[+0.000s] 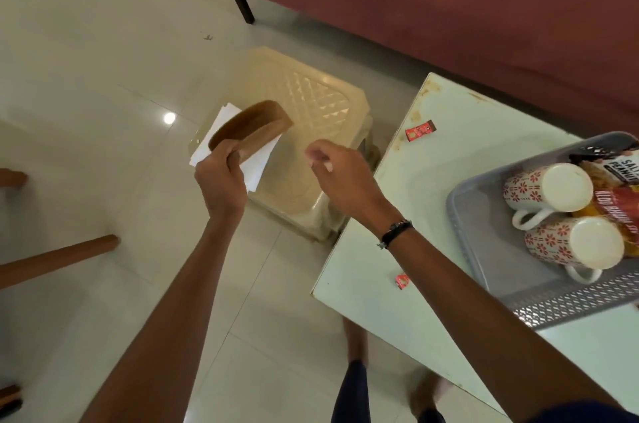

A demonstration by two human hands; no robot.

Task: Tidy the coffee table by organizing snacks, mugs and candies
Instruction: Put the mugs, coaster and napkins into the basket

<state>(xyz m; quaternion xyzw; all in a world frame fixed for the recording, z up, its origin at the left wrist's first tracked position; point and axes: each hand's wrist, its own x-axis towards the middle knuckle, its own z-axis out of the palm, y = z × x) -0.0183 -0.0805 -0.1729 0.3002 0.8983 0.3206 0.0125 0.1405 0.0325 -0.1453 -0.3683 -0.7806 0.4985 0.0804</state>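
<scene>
My left hand [221,177] grips a brown curved holder [250,127] with white paper napkins [256,163] under it, above a cream plastic stool [311,101]. My right hand [340,168] hovers beside it over the stool, fingers loosely curled, holding nothing that I can see. On the pale coffee table [432,215] stands a grey tray [484,260] with two red-patterned white mugs [546,191] [574,242] lying on their sides and snack packets [615,187]. Two small red candies lie loose on the table, one [419,130] near the far edge, one [401,281] near the front edge.
A maroon sofa [449,7] runs behind the table, with a dark leg [242,4] on the tiled floor [103,59]. Wooden furniture legs [58,260] reach in from the left. My legs [352,384] stand by the table's near corner.
</scene>
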